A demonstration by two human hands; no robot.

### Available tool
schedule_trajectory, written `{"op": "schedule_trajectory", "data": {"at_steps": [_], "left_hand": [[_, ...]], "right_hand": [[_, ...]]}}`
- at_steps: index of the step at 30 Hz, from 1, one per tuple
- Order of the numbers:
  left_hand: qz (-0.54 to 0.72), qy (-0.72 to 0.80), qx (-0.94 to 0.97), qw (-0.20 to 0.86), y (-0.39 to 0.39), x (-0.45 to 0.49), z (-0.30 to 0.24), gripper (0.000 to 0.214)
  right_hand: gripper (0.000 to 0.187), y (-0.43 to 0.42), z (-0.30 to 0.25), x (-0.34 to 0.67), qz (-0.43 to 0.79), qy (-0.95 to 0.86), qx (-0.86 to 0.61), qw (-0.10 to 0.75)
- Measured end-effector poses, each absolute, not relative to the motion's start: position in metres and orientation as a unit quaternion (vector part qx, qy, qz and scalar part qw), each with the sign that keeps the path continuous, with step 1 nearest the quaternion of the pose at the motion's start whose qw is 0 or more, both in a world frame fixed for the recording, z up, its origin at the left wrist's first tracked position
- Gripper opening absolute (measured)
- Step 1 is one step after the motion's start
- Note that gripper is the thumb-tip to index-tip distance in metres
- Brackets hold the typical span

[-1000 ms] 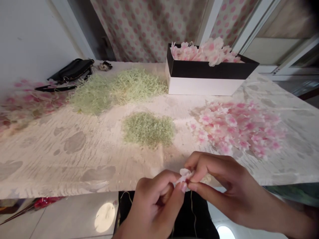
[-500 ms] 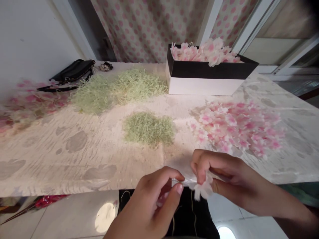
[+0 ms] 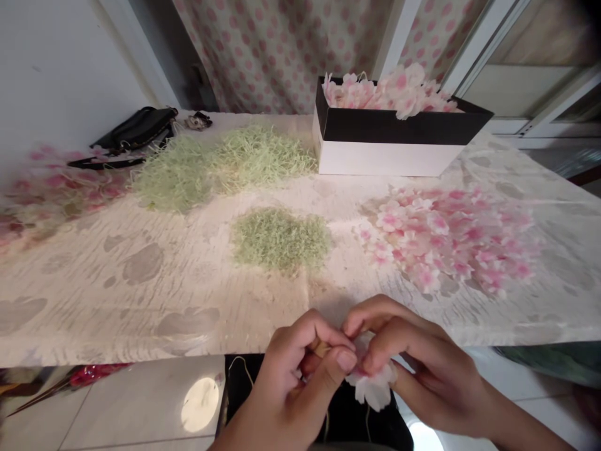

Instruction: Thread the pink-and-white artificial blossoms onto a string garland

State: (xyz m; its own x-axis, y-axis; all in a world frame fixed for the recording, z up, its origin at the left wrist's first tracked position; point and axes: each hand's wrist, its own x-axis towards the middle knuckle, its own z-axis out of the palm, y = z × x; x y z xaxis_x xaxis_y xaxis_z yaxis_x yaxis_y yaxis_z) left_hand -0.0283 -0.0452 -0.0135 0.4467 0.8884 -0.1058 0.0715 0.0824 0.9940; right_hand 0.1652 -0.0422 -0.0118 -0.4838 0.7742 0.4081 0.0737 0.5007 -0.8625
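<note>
Artificial blossom (image 3: 374, 391) is pinched in the right hand (image 3: 425, 363); at its nine o'clock, the left hand (image 3: 298, 379) presses thumb to forefinger, any contents unclear.

This is looking like a room in a home: a dotted curtain (image 3: 291, 56) is hanging beyond the left hand (image 3: 282, 388), a patterned tablecloth (image 3: 197, 269) is spreading ahead of it, a black bag (image 3: 136, 128) is lying farther off leftward, and floor tiles (image 3: 141, 413) are showing below.
</note>
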Motion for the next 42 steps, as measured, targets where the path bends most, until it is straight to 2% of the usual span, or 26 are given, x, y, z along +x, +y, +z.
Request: {"op": "schedule_trajectory", "data": {"at_steps": [13, 20, 28, 32, 35, 38, 42], "left_hand": [[0.317, 0.370, 0.589, 0.644, -0.042, -0.028, -0.012, 0.014], [0.316, 0.361, 0.620, 0.621, -0.047, -0.027, -0.012, 0.013], [0.287, 0.380, 0.614, 0.629, -0.051, -0.022, -0.018, 0.017], [0.330, 0.355, 0.602, 0.634, -0.044, -0.017, -0.017, 0.019], [0.388, 0.360, 0.587, 0.612, -0.040, -0.015, -0.015, 0.016], [0.429, 0.351, 0.574, 0.603, -0.039, -0.018, -0.012, 0.033], [0.424, 0.340, 0.605, 0.582, -0.039, -0.027, -0.006, 0.037]], "right_hand": [[0.031, -0.048, -0.010, 0.170, 0.403, -0.774, -0.288, 0.395], [0.036, -0.051, -0.011, 0.175, 0.413, -0.780, -0.293, 0.368], [0.035, -0.047, -0.014, 0.174, 0.428, -0.758, -0.289, 0.398], [0.028, -0.046, -0.016, 0.169, 0.432, -0.740, -0.305, 0.416], [0.016, -0.044, -0.016, 0.164, 0.494, -0.653, -0.340, 0.464], [0.005, -0.041, -0.016, 0.161, 0.591, -0.531, -0.345, 0.500], [0.009, -0.036, -0.016, 0.158, 0.693, -0.406, -0.300, 0.515]]}}
